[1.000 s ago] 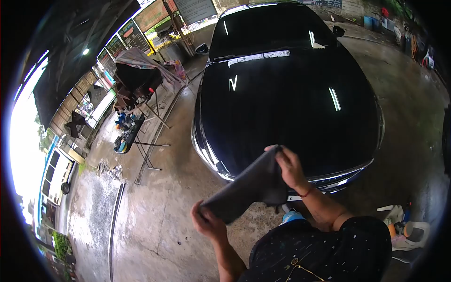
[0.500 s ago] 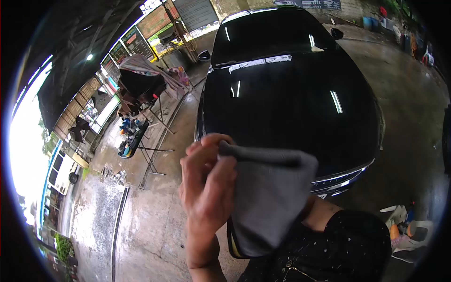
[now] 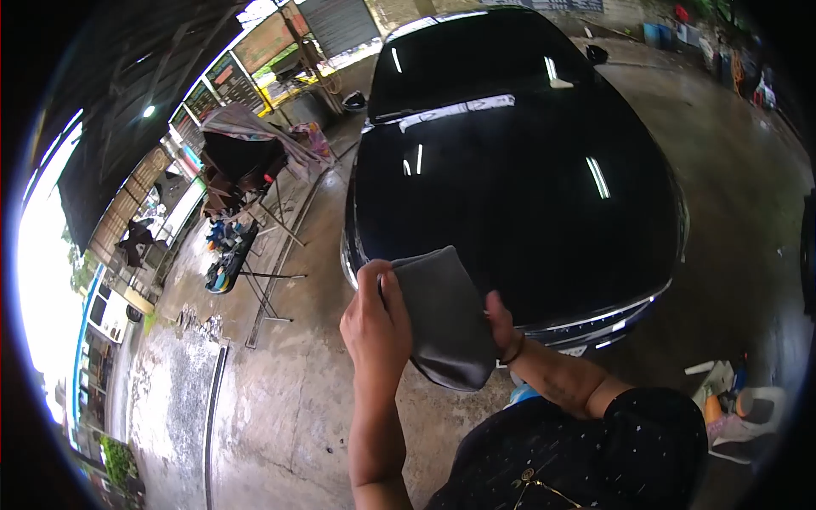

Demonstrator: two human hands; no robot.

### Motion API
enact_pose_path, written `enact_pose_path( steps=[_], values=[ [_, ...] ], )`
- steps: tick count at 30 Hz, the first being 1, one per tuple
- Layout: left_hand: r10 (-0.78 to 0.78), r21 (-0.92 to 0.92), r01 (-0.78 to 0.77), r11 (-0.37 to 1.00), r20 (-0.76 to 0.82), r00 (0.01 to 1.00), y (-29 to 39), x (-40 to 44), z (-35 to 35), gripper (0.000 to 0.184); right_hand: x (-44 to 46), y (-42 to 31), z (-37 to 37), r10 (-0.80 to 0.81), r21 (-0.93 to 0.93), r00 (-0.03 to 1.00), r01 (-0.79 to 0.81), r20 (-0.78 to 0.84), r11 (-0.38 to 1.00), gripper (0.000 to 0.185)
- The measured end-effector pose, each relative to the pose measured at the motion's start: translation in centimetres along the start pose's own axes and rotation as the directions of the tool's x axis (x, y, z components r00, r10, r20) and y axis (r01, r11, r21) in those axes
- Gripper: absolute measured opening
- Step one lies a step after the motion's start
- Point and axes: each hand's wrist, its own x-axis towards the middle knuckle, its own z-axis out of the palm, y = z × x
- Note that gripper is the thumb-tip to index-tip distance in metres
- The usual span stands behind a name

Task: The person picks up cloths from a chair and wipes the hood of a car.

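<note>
A folded grey cloth (image 3: 446, 310) hangs between my hands, in front of the black car (image 3: 510, 221). My left hand (image 3: 374, 310) pinches its upper left corner between thumb and fingers. At the cloth's right edge is my right hand (image 3: 503, 327), thumb up, with its fingers hidden behind the fabric. The car's hood is glossy and reflects strip lights. Both hands are held in the air near its front end.
To the left, a folding stand (image 3: 268, 285) carries a tray of bottles and tools. Behind it, cloths (image 3: 246, 127) drape over another rack. A white plastic chair (image 3: 752, 416) with items on it stands at the lower right. The concrete floor (image 3: 280, 408) is partly wet.
The cloth has moved lower and farther from my head, and hangs narrower. My right hand has come into sight at its right edge. My left hand still grips the corner.
</note>
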Motion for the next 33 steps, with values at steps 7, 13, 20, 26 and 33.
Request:
enact_pose_path(
  steps=[7, 13, 20, 26, 33],
  values=[
    [-0.212, -0.194, 0.267, 0.944, 0.263, 0.941, -1.1, -8.2, 3.5, 0.026, -14.9, -5.0, 2.4, -0.19, -0.249, 0.743, 0.032, -0.642, 0.968, 0.033],
    [-0.611, 0.095, 0.642, 0.761, 0.439, 0.659, -18.1, -21.3, 7.7, 0.032, -25.8, -17.4, -6.7, -0.764, -0.731, 0.185, 0.224, -0.618, 0.645, 0.027],
    [-0.798, 0.344, 0.739, 0.579, 0.425, 0.428, -20.8, -33.1, 5.4, 0.034, -22.4, -21.0, -27.9, -0.988, -0.446, 0.087, -0.895, -0.13, -0.02, 0.071],
    [-0.746, 0.345, 0.692, 0.635, 0.505, 0.433, -18.9, -24.3, 12.5, 0.037, -1.5, 1.1, -33.8, -0.394, -0.643, 0.891, -0.439, -0.225, -0.627, 0.068],
    [-0.689, 0.363, 0.643, 0.675, 0.622, 0.372, -21.9, -18.5, 21.3, 0.038, -5.3, -21.5, -28.0, -0.61, -0.381, 0.78, -0.611, -0.139, -0.694, 0.063]
  ],
)
